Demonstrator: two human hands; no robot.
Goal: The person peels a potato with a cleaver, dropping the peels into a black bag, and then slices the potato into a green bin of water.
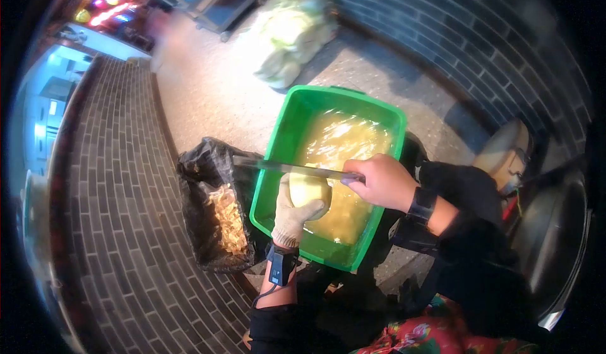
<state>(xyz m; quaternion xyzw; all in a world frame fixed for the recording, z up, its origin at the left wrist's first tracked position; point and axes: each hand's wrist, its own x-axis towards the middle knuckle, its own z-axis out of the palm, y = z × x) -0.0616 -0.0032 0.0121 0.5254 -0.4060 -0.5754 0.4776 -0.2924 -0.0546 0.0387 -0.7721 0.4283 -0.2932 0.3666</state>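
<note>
In my gloved left hand (288,212) sits a pale yellow peeled potato (308,191), with the fingers and thumb wrapped round it. My bare right hand (382,182) grips the handle of a long-bladed knife (281,166). The blade points left and lies across the upper end of the potato; whether it is cutting in cannot be made out. Both hands are over a green tub (285,123) holding yellowish, rippled water (347,136). Anything under the water is hard to see.
Left of the tub, a bin lined with a black bag (196,193) holds a heap of peelings (228,224). A bag of leafy vegetables (293,32) rests on the floor (202,82) ahead. Brick-patterned walls (126,165) flank both sides. A round lidded container (504,152) is at right.
</note>
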